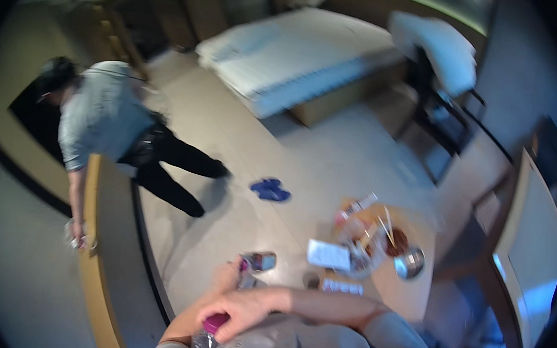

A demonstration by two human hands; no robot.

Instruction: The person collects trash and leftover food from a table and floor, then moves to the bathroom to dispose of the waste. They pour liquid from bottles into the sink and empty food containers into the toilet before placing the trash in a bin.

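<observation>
My right forearm lies across my body, and my right hand (242, 311) is closed around the top of a clear plastic bottle with a magenta cap (215, 323). The bottle's lower part is held against my grey shirt. Just beyond it, my left hand (227, 276) is closed around a second clear bottle (250, 282), whose pink top shows by the fingers. A small dark rectangular thing with a bright face (264, 261) appears past that hand. Blur keeps me from telling whether the hand touches it.
On a low wooden table (412, 297) are a metal bowl (409, 262), a white box (329, 255), chopsticks (388, 224) and clear plastic packaging. Blue slippers (270, 189) lie on the floor. Another person (109, 107) leans over a wood-topped partition (95, 252). A bed (300, 50) stands beyond.
</observation>
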